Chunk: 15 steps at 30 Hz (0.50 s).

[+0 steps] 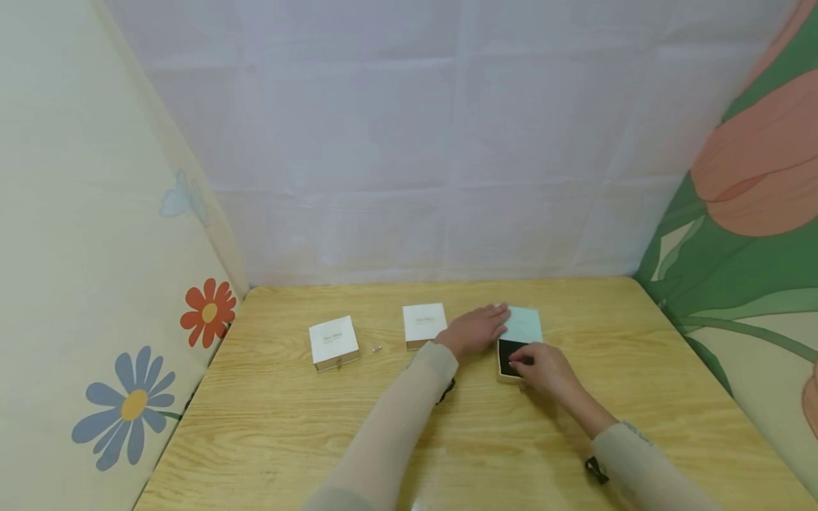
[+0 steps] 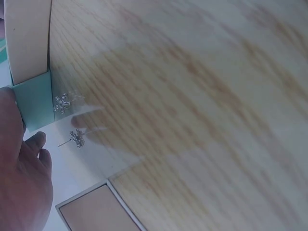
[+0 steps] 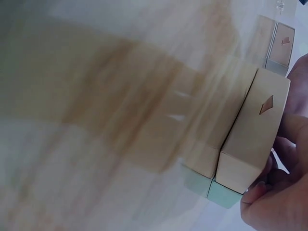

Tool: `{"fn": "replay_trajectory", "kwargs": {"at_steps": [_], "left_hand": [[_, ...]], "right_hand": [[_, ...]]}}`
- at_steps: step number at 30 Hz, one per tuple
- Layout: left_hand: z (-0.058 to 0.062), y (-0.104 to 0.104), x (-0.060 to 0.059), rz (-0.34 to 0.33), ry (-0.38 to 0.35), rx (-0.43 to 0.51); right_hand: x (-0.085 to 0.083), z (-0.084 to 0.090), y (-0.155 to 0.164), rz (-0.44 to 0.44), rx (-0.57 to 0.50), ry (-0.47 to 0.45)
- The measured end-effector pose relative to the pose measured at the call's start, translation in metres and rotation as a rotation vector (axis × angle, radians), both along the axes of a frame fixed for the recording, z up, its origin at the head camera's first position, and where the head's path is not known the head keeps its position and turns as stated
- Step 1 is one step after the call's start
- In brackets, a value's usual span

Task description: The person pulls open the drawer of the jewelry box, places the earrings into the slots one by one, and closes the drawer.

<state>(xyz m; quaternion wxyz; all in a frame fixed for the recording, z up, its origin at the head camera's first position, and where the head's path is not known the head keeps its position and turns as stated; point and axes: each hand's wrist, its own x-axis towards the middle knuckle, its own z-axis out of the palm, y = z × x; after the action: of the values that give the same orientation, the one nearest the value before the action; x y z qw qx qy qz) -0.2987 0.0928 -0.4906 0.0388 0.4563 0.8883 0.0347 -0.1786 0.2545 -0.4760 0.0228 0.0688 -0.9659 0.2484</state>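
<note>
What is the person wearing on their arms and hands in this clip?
Both arms wear snug, pale beige sleeves reaching the wrists. A small black strap or clip sits at each cuff. The left hand and right hand are bare: no gloves or rings visible.

Wood table [image 1: 287, 440], 2 white boxes [image 1: 334, 342] [image 1: 424, 323] left/centre, small earring [image 1: 376, 348] btwn, open mint box [image 1: 519, 341] right

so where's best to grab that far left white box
Pinch the white box across its two opposite side walls, coming straight down from above. It sits flat and closed on the table with open space all round, nearer the left hand.
</note>
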Motion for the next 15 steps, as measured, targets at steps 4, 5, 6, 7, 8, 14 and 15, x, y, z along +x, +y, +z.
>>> {"fn": "replay_trajectory", "kwargs": {"at_steps": [4, 5, 6, 7, 8, 14, 15], "left_hand": [[-0.0005, 0.0005, -0.0002, 0.002, 0.002, -0.002], [-0.0007, 0.0004, -0.0002, 0.003, 0.002, -0.001], [-0.0009, 0.0005, -0.0002, 0.003, 0.002, 0.002], [-0.0011, 0.0005, -0.0002, 0.004, 0.001, 0.002], [-0.001, 0.0003, -0.0003, 0.003, 0.0, 0.001], [-0.0015, 0.0002, -0.0007, 0.003, -0.003, -0.01], [-0.0021, 0.0003, -0.0008, 0.004, -0.001, -0.009]], "right_hand": [[0.0009, 0.0002, -0.0007, -0.009, -0.002, 0.004], [0.001, 0.0006, -0.0009, -0.01, -0.004, 0.002], [0.0009, 0.0008, -0.0009, -0.011, -0.007, 0.0], [0.0008, 0.0009, -0.0007, -0.012, -0.009, -0.003], [0.0007, 0.0009, -0.0006, -0.011, -0.011, -0.006], [0.0002, -0.0013, 0.0011, -0.007, -0.018, -0.009], [0.0002, -0.0016, 0.0014, -0.006, -0.018, -0.007]]}}
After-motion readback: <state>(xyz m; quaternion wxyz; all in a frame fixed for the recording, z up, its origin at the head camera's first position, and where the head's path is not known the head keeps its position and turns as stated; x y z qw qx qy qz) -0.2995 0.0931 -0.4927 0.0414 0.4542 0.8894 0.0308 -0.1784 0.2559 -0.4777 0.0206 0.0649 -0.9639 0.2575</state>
